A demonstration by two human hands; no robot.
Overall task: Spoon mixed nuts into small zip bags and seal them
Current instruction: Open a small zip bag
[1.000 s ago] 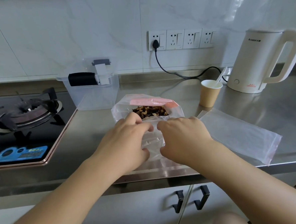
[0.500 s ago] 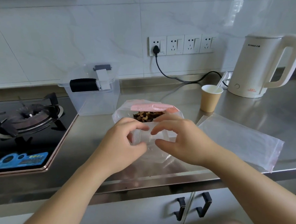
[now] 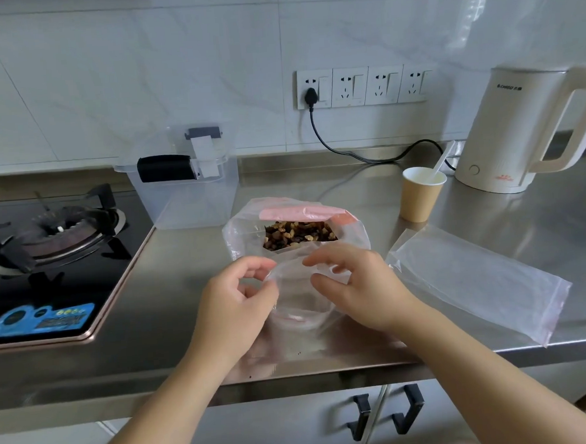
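A black glass hob sits left in the brushed steel worktop. Just right, a clear plastic tub. At centre, the left hand and right hand each pinch the rim of a thin, crinkled zip bag, its mouth now pulled wider than half a second ago. Behind it, the nut bag; right, a paper cup, flat bags, a kettle.

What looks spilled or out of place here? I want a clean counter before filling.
A few dark crumbs lie on the steel counter near its front edge, below the small zip bag. Nothing else stands out.
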